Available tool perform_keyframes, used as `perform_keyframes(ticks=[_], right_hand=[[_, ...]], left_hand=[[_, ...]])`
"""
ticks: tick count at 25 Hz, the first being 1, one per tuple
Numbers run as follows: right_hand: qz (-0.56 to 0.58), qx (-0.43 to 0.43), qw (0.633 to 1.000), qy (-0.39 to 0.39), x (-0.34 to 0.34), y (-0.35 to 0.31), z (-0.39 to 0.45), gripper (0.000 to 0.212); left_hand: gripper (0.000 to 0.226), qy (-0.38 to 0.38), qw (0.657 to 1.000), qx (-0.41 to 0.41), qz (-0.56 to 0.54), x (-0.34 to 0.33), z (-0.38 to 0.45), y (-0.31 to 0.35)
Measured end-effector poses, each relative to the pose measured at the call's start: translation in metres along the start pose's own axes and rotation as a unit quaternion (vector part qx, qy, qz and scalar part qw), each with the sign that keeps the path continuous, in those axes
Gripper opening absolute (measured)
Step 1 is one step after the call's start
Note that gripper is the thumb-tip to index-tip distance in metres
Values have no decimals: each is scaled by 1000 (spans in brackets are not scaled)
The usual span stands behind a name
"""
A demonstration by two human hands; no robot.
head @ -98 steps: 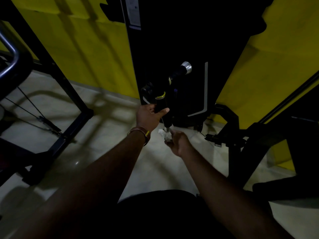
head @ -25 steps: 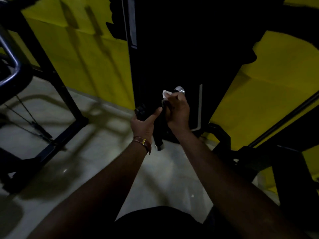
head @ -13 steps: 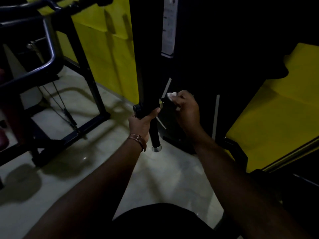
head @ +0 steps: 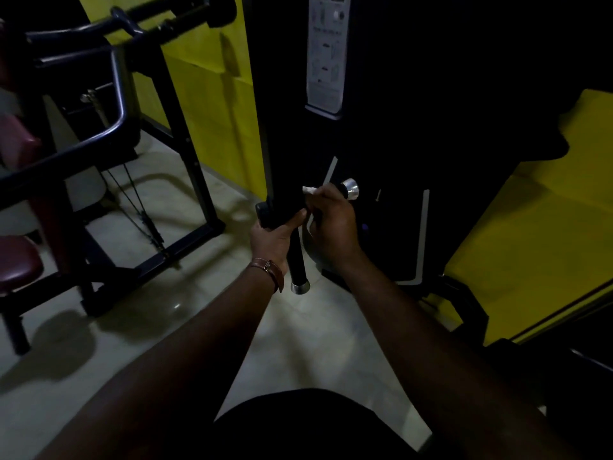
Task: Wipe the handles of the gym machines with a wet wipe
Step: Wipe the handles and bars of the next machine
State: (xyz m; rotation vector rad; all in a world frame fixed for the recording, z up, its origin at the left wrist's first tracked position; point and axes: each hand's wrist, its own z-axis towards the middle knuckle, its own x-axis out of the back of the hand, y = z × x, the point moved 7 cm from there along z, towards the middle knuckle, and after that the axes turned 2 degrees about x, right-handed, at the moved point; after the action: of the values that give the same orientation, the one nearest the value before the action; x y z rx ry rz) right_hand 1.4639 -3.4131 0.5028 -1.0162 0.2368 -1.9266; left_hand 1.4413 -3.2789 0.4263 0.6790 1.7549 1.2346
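Wipe [head: 310, 190] pinched in right hand [head: 331, 224] fingers.

The handle [head: 297, 260] looked matt black, rubbery, capped in shiny bare metal [head: 300, 288]. The wipe [head: 309, 190] was soft white cloth or paper. The floor [head: 185, 293] gleamed, smooth and polished. The seat pad [head: 16, 263] showed glossy maroon vinyl; the wrist strap [head: 273, 272] looked like brown leather.

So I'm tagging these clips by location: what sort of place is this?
Most likely a gym: a black weight machine bearing an exercise instruction placard, a chrome-capped handle, and a maroon padded seat on the neighbouring machine.
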Motion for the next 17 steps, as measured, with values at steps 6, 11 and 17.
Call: perform_keyframes(ticks=[6, 11, 17], right_hand=[[194, -287, 905, 249, 40, 40, -31, 15], [334, -450, 828, -27, -41, 48, -42, 14], [248, -320, 910, -88, -44, 55, -12, 16]], left_hand=[[53, 11, 1000, -3, 5, 2, -3, 1], [38, 9, 1000, -10, -4, 0, -9, 8], [29, -27, 999, -4, 43, 0, -7, 10]])
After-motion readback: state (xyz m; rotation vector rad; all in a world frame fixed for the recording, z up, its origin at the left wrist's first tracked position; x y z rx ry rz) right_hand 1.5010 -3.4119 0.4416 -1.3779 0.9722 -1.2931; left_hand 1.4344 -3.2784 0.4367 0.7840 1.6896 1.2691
